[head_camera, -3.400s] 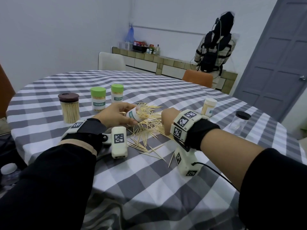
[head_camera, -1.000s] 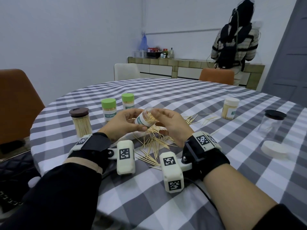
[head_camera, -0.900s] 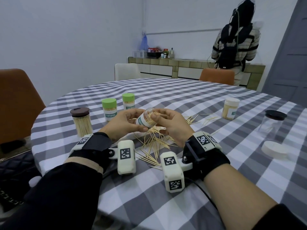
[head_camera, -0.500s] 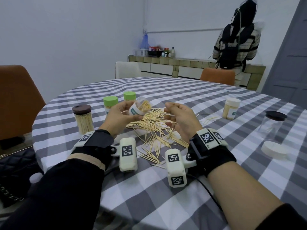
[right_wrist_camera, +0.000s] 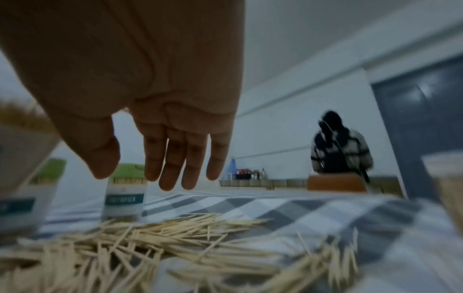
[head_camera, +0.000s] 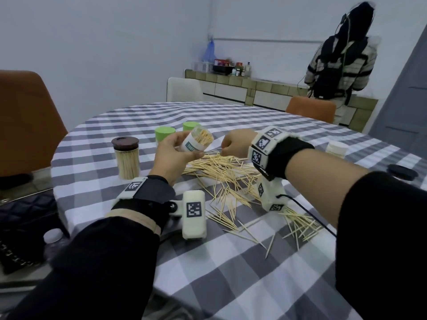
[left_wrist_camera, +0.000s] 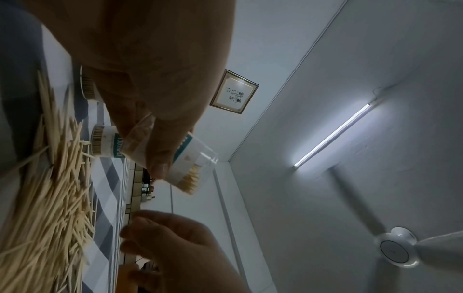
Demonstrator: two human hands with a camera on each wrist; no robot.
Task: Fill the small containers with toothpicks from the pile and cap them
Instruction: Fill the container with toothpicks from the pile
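While the left hand [head_camera: 172,155] grips a small clear container [head_camera: 197,141] between thumb and curled fingers, it holds it tilted above the near edge of the toothpick pile [head_camera: 225,174], open mouth turned up and toward the right hand. The container is a short transparent cylinder with a white label bearing a teal band and part of the word "TOOTHPICK"; pale wooden toothpicks are packed inside, their tips showing at the uncapped opening. In the left wrist view the thumb [left_wrist_camera: 160,158] lies across the label and the sticks bunch at the open end.

The right hand [head_camera: 235,144] hovers just beside the container, over the far side of the pile, not touching the container. From the right wrist view its fingers [right_wrist_camera: 175,158] hang straight and close together, the thumb a little apart, holding nothing.

The pile lies scattered on a round table with a grey and white checked cloth [head_camera: 231,273]. Behind the held container stand two green-capped containers [head_camera: 165,133]; a brown-lidded jar [head_camera: 126,158] full of toothpicks stands well left, and a white-capped container [head_camera: 336,148] sits beyond the right wrist.
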